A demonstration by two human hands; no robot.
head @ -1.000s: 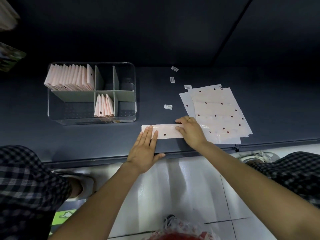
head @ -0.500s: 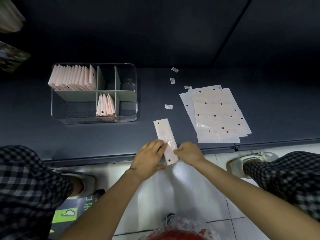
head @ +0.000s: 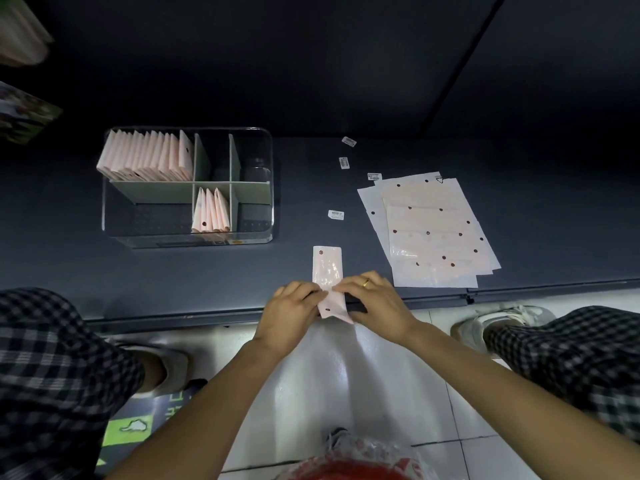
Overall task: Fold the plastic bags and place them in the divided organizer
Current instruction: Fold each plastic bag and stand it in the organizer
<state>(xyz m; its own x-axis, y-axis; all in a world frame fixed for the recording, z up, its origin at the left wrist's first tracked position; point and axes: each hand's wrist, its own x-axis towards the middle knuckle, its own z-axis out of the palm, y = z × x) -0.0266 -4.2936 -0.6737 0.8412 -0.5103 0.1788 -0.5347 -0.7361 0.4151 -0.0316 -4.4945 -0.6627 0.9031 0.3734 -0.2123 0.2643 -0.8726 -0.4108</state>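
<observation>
Head view: both hands pinch the near end of a pale pink, glossy plastic bag folded into a narrow strip (head: 327,271). The left hand (head: 289,311) nips its left edge and the right hand (head: 375,304) its right edge, curling that end up off the dark grey shelf (head: 207,278). The rest of the strip lies flat beyond the fingertips. It looks featherlight, limp and slick, so it would likely spring open unless the crease is pressed; edges near the fold are the best hold. Farther left of the fingers stands the clear divided organizer (head: 270,188).
</observation>
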